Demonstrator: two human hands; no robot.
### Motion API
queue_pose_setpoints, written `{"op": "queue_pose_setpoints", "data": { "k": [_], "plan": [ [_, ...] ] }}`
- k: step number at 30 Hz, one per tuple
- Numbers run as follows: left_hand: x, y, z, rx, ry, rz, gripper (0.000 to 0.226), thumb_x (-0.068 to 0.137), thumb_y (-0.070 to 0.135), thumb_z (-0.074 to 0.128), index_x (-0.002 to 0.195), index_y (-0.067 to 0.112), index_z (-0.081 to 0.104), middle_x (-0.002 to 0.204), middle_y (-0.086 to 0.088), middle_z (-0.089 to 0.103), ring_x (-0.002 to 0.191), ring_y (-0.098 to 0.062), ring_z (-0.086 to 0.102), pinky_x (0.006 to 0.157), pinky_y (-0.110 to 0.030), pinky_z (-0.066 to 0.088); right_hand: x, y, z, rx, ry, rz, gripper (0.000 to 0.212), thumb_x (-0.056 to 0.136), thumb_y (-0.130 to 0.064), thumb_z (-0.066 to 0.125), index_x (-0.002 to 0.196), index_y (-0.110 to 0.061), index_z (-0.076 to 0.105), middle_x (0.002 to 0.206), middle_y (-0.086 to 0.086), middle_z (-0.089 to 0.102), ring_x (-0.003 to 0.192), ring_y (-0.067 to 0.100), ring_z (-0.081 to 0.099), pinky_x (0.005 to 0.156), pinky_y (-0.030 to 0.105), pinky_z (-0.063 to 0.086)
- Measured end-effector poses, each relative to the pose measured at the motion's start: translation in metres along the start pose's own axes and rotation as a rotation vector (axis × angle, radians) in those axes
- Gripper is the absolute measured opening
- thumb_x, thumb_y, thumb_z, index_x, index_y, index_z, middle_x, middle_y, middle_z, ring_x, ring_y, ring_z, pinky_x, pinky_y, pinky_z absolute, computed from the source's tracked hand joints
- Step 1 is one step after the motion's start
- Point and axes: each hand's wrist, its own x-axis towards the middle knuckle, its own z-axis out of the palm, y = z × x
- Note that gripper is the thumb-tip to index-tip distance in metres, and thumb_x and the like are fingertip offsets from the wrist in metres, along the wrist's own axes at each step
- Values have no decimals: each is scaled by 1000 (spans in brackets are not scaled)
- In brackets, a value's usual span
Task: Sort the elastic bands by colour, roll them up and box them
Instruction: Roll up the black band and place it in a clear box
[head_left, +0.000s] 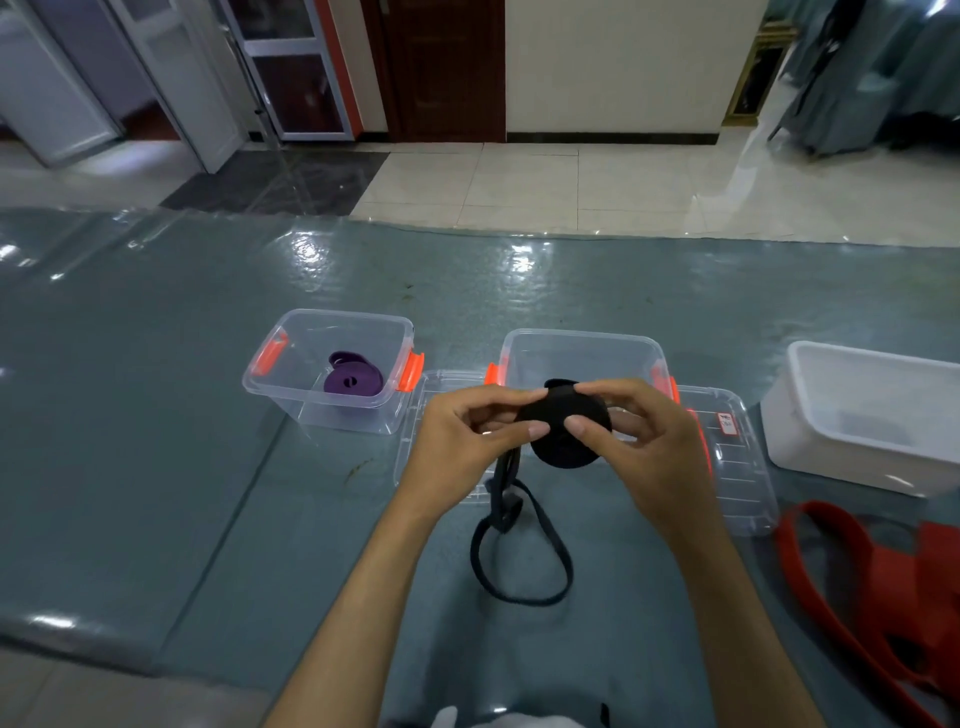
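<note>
While both hands, left hand (470, 431) and right hand (631, 431), pinch the half-rolled black band (563, 436), loose tail dangling onto the table (156, 415), purple rolls (353, 379) in what looks like the left clear box (270, 384), red bands (852, 582) near the right edge

So the table (156, 415) has a grey-blue cloth under shiny clear plastic. Left of the fingers (537, 429) sits a clear box (291, 400), another clear box (576, 348) just behind them, a white tub (852, 447) off right. Two flat clear lids (737, 467) lie beneath, red bands (857, 582) near-right, a black band's loose loop (519, 566) below.
</note>
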Motion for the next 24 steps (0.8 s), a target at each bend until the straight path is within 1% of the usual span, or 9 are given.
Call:
{"op": "queue_pose_setpoints", "data": {
  "k": [4,6,8,12,15,17,20,22,24],
  "plan": [
    [-2,-2,8,-19,81,50,33,80,1,86,98,28,82,100,-2,81,97,-19,79,86,-23,60,3,-5,1,-11,62,8,37,77,-7,91,96,-28,66,97,-18,77,93,3,77,75,15,60],
    [-2,-2,7,-19,48,58,39,82,-2,84,105,29,83,106,0,81,103,-17,77,90,-22,58,2,-5,3,41,103,11,36,78,-3,90,93,-23,64,95,-6,77,88,9,79,69,24,64],
    [-1,-1,2,18,7,74,40,82,-3,83,110,26,82,104,2,80,102,-16,77,90,-22,58,0,-5,4,75,110,36,36,78,0,89,91,-18,61,92,3,76,88,14,80,66,30,66],
    [2,1,1,-12,78,81,32,78,2,88,102,23,82,101,-5,81,98,-23,79,88,-26,61,-1,-4,1,76,58,88,38,77,-5,89,88,-16,53,94,1,80,87,14,80,69,23,63],
    [1,0,4,-37,86,108,31,79,1,87,96,26,83,101,-1,81,100,-18,78,90,-23,59,0,-6,-1,131,60,69,35,80,-7,88,101,-22,64,93,7,81,88,23,81,72,31,65],
    [1,-1,0,-33,38,77,35,80,-1,85,102,26,84,102,1,80,100,-15,76,90,-22,58,1,-6,0,148,84,34,35,82,-6,86,108,-25,72,100,4,81,95,23,80,78,32,66],
    [0,-4,-7,-10,5,30,35,79,-1,86,107,21,83,100,0,80,95,-14,76,88,-21,58,-1,-5,0,184,66,72,26,80,-14,84,101,-26,75,104,1,81,96,19,80,78,29,65],
    [0,-6,-8,-8,30,30,32,78,4,89,105,21,83,101,-4,81,96,-19,78,88,-24,59,0,-4,-2,254,64,122,20,81,-16,85,93,-30,76,100,2,82,93,23,80,73,31,65],
    [-1,-6,-4,-26,54,34,28,76,13,90,102,25,83,101,-5,81,97,-22,79,87,-25,60,1,-5,-2,280,93,109,16,85,-17,83,90,-30,77,96,1,81,92,26,80,73,35,66]
  ]
}}
